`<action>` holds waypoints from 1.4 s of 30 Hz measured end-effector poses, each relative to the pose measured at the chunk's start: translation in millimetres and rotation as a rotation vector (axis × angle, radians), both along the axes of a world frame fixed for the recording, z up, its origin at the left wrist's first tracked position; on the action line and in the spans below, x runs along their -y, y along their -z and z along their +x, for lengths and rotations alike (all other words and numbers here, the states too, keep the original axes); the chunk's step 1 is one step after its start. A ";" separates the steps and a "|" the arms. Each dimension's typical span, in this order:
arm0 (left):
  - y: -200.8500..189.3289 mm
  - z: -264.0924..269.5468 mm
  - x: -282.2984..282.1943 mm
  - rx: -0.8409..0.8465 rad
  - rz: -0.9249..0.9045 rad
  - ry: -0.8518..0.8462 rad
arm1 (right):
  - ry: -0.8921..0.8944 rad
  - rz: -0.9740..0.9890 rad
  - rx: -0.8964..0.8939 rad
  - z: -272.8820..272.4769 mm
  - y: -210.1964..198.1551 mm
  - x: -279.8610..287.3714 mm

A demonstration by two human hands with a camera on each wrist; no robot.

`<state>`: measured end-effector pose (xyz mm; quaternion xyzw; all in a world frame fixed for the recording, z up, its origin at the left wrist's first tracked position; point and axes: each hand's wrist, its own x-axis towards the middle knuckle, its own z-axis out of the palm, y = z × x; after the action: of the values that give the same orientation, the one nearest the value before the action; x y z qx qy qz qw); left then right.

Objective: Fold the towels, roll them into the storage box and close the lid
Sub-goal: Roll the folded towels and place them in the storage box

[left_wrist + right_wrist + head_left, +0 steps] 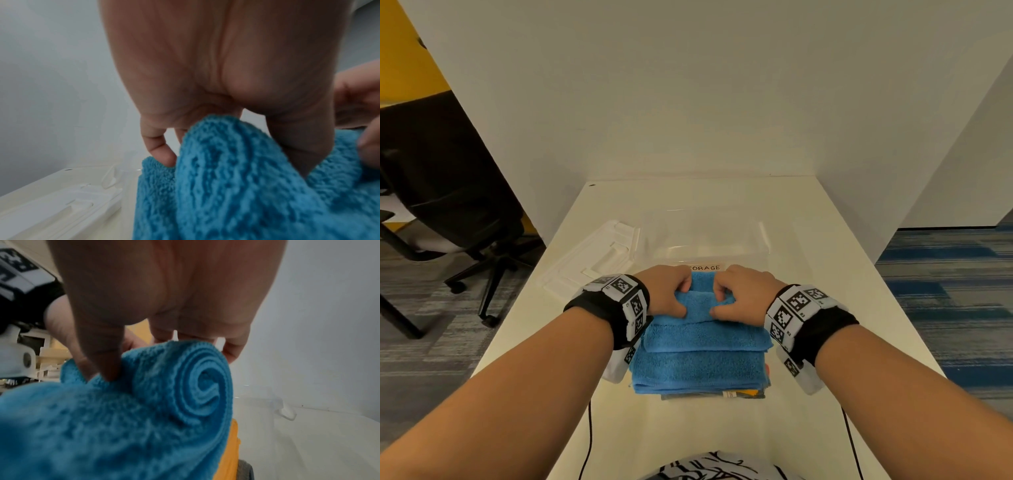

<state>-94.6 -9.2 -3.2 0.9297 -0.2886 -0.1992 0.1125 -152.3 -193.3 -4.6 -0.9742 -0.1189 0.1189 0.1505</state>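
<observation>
Both hands sit side by side at the far end of a blue towel [702,346], curled over a partly wound roll of it. The left hand [666,291] has its fingers hooked over the far side of the roll and its thumb pressed against the near side, so it grips the roll's left end; the left wrist view shows those fingers [158,151] bent down behind the cloth and the thumb laid on the front. The right hand [743,294] mirrors it on the right end, thumb dug into the near face and fingers wrapped over the top; in the right wrist view the roll's end shows as a tight spiral [203,389] directly under the fingertips. The unrolled rest of the towel stretches from the roll back toward the person, lying flat in folded layers on top of a small pile, with an orange cloth [751,393] and a dark grey one peeking out beneath its near right corner. Just beyond the hands stands a clear storage box [705,236] with a label reading partly "ORAGE", its top open. The white lid [592,260] lies flat on the white table [825,260], left of the box and just beyond the left wrist.
</observation>
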 end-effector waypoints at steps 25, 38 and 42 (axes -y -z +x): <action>0.1 -1.9 6.1 0.002 0.026 0.067 | 0.024 -0.007 -0.047 -0.5 10.6 -0.3; -1.0 2.1 1.4 -0.321 -0.121 -0.166 | -0.050 -0.139 0.178 1.0 15.7 4.8; 2.1 -0.1 3.9 -0.237 -0.135 -0.168 | -0.056 -0.140 0.184 0.4 15.2 6.4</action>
<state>-94.7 -13.1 -5.3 0.9110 -0.2071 -0.2773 0.2244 -151.8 -199.7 -19.7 -0.9854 -0.1507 0.0409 0.0672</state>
